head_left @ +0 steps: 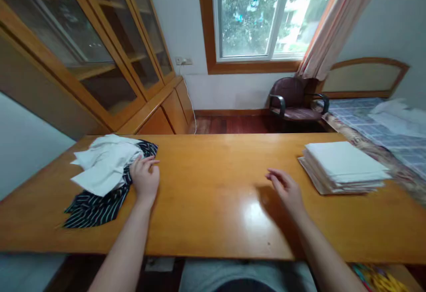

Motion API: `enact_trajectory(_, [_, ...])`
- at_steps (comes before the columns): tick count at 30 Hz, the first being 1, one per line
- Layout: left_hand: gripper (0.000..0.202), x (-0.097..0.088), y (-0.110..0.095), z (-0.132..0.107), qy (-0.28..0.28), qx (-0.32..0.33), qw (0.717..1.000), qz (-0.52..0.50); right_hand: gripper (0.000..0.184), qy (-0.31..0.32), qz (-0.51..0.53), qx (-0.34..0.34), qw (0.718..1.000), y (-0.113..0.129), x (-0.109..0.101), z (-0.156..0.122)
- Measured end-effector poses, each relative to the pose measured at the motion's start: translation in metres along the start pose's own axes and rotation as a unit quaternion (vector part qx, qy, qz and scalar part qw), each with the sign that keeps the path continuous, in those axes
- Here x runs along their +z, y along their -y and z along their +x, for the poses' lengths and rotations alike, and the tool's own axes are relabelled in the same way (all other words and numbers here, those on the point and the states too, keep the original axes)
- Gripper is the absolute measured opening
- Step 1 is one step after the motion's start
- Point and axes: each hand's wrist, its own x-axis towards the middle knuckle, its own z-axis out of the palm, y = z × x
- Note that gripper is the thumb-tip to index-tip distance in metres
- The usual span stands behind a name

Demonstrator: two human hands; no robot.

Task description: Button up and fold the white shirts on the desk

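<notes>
At eight o'clock your left hand met the striped cloth under the white cloth, perhaps steadying the heap; I couldn't tell whether its curled fingers gripped. At four, your right hand hung half-bent, holding nothing visible, near the white stack. The table edge crossed six, open room between your hands.

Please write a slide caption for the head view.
Left hand at crumpled cloths, right hand above table, near white stack.

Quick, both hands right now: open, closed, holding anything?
Left hand: at the edge of the striped cloth; can't tell whether its grip is closed on it.
Right hand: partly open, loosely curled, nothing visible in it.
</notes>
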Motion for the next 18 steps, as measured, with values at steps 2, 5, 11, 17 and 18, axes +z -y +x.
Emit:
enact_trajectory(2, [0.018,0.018,-0.032,-0.009,0.043,-0.009,0.998,-0.033,0.024,-0.080,-0.096,-0.013,0.992,-0.016,-0.037,0.012])
enact_trajectory(5, [0.019,0.043,-0.076,-0.027,0.110,-0.020,0.989,-0.096,0.028,-0.137,-0.272,-0.046,0.951,-0.040,-0.085,0.023])
enact_trajectory(11, [0.021,0.081,-0.126,-0.066,0.189,-0.031,0.967,-0.167,0.052,-0.082,-0.489,0.020,0.868,-0.075,-0.122,0.012])
enact_trajectory(17, [0.020,0.086,-0.121,-0.077,0.192,-0.057,0.960,-0.195,0.052,-0.098,-0.493,0.021,0.865,-0.090,-0.126,-0.006])
enact_trajectory(18, [0.020,0.085,-0.120,-0.077,0.190,-0.062,0.959,-0.199,0.051,-0.105,-0.491,0.021,0.864,-0.092,-0.127,-0.007])
